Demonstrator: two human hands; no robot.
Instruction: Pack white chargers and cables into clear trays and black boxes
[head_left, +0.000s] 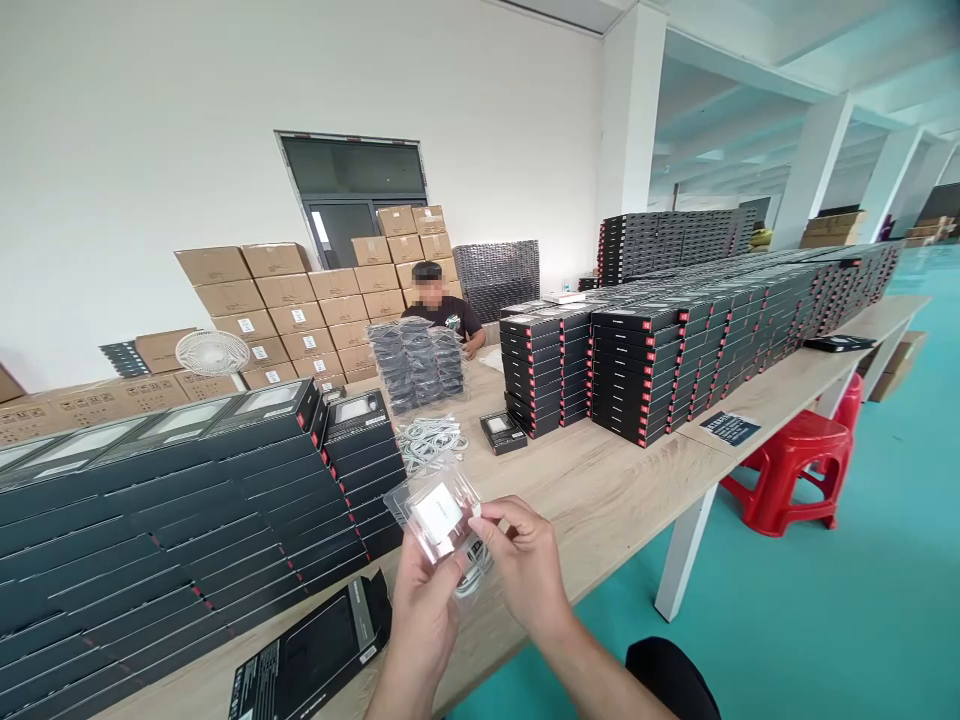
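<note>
My left hand (426,605) grips a clear plastic tray (395,503) from below, tilted above the table. A white charger (437,514) sits in the tray. At the tray's right side, my right hand (529,570) pinches a white connector end of the charging cable (475,582). The cable's coil hangs near the tray's lower edge, partly behind my fingers. Below and left of my hands lies an opened black box (319,655) with its end flap up. Beyond the tray is a pile of white cables (431,440).
Stacks of black boxes (187,530) rise at left, and more boxes (637,380) line the table's right. A single box (503,432) lies between them. A person (457,318) sits across, behind bagged dark trays (416,365). Red stools (795,460) stand at right.
</note>
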